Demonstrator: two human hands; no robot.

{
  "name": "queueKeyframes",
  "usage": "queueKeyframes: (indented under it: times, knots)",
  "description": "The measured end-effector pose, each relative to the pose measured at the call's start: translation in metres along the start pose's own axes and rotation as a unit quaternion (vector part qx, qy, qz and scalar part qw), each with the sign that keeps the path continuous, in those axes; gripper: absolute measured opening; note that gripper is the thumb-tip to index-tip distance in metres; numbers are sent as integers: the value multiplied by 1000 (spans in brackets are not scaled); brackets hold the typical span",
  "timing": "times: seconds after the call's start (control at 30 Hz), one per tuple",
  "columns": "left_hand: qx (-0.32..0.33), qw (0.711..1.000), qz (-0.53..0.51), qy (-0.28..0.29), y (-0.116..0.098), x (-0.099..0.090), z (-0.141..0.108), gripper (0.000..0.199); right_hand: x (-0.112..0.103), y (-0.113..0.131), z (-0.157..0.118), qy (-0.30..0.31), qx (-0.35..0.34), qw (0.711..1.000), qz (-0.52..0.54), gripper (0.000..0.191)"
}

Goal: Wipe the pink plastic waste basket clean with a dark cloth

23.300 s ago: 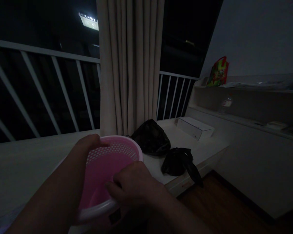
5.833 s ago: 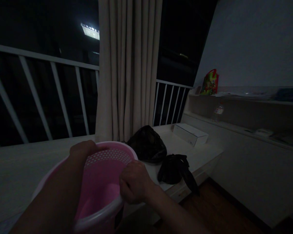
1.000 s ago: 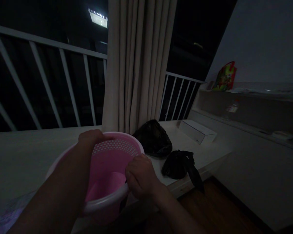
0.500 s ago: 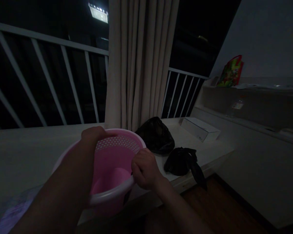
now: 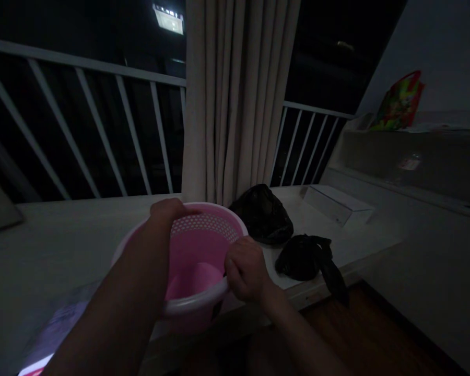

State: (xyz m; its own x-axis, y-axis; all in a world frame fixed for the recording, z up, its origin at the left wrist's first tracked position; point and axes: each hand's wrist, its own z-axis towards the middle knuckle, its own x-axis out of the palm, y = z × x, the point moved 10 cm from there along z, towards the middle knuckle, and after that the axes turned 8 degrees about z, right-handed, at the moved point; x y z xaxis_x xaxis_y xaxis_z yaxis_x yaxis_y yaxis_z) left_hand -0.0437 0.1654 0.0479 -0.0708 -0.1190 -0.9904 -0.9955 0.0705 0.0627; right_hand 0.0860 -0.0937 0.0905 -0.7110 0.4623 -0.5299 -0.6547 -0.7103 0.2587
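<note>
In front of the curtain [image 5: 237, 104], the pink basket [image 5: 199, 246] could have bumped the larger black bag [image 5: 263, 216] at the curtain's foot or dislodged the smaller bag [image 5: 298, 258] right of the curtain, had the left hand [image 5: 170, 210] and right hand [image 5: 246, 267], both clamped on the basket's rim, swung it sideways.

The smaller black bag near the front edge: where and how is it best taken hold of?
I would probably take the smaller black bag by the base of its loose tail, at its right, coming from the front right. The tail droops over the edge of the white counter, free to grasp, while the larger black bag sits close behind on the left.
</note>
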Motion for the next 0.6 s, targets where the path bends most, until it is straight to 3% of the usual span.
queueKeyframes:
  times: [0.17, 0.27, 0.37, 0.5, 0.6]
  knots:
    - [25, 1000, -10, -11, -8, -5, -5, 104, 5, 6, 2, 51, 30, 998, 1, 27]
    - [11, 1000, -10, -16, -6, -7, -5, 107, 9, 16, 1, 90, 18, 996, 1, 26]
    - [12, 1000, -2, -24, -6, -7, -8, 107, 9, 11, 1, 109, -1, 994, 8, 26]
    - [20, 1000, -5, -16, -8, -7, -8, 104, 4, -2, 4, 80, 0, 997, 15, 29]
    - [19, 1000, -14, -10, -9, -9, -10, 102, 4, 8, 3, 66, 17, 998, -12, 29]
